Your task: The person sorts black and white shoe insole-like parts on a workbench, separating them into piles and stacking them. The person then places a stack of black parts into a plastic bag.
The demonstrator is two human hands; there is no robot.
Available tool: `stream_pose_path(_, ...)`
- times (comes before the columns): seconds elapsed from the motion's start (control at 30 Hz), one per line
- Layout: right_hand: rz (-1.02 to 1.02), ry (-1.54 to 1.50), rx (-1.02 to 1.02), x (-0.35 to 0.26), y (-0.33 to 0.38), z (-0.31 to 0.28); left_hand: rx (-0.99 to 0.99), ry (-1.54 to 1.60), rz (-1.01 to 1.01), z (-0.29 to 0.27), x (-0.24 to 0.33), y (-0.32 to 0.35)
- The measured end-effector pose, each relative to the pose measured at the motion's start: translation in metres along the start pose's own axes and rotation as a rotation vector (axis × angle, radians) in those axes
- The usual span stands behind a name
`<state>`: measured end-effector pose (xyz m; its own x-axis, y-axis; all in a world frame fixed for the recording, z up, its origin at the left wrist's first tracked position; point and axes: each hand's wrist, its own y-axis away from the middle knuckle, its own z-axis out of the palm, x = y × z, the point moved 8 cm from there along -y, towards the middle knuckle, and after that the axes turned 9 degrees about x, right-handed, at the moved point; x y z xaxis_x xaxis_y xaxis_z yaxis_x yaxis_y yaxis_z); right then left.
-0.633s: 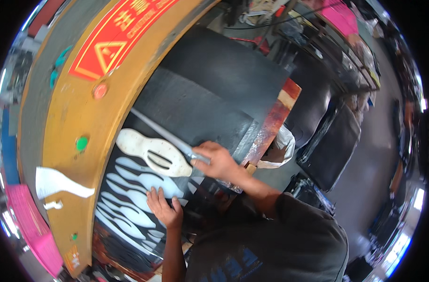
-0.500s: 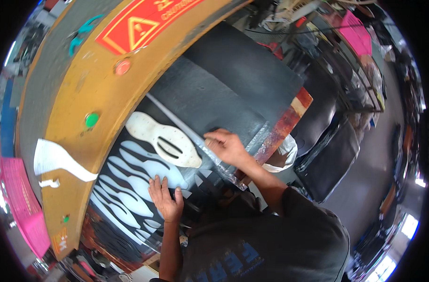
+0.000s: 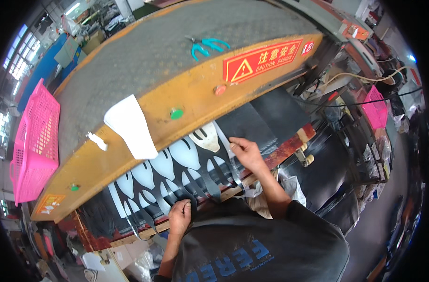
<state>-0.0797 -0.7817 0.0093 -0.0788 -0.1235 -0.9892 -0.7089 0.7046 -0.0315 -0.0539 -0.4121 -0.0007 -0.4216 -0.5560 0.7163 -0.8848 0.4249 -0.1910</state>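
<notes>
Right hand: The right hand is held above the work surface with bent fingers, close beside a pale narrow flat strip; whether the fingertips are closed on it cannot be told.
Left hand: The left hand is kept at the near edge of the work, its fingers curled together beside a hanging black band; whether the band is pinched cannot be told.
Cut sheet: Under and between both hands a black thin sheet with rounded openings is laid; its curved bands are hung over the near edge.
White shapes: Several white rounded smooth shapes are seen among the bands.
Slotted piece: A cream flat piece with dark slots is placed left of the strip, its far end hidden under the beam.
Right side: A plain black broad sheet is spread beyond the right hand, and a reddish-brown board edge is seen beside it.
Machine: Everything is crossed by a yellow-orange wide beam, on which a green round button, a red round button and a white curved paper are found.
Machine top: Teal-handled pliers are left there.
Far left: A pink plastic basket is stood.
</notes>
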Motion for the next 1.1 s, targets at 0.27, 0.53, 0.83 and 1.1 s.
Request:
stream_pose_path(0.27,-0.772,0.368,0.159,-0.150,0.022,0.088,0.197,-0.096,0.154,0.005,-0.011,-0.066)
stream_pose_path(0.53,-0.490,0.582,0.077,-0.089,0.002,0.083,0.257,-0.155,0.235,-0.004,-0.026,-0.137)
stream_pose_path(0.83,-0.705,0.861,0.038,-0.024,-0.018,0.070,0.244,-0.211,0.258,-0.005,-0.021,-0.136)
stream_pose_path(1.1,-0.722,0.764,0.071,-0.010,0.012,0.052,0.216,-0.148,0.217,0.009,-0.024,-0.098)
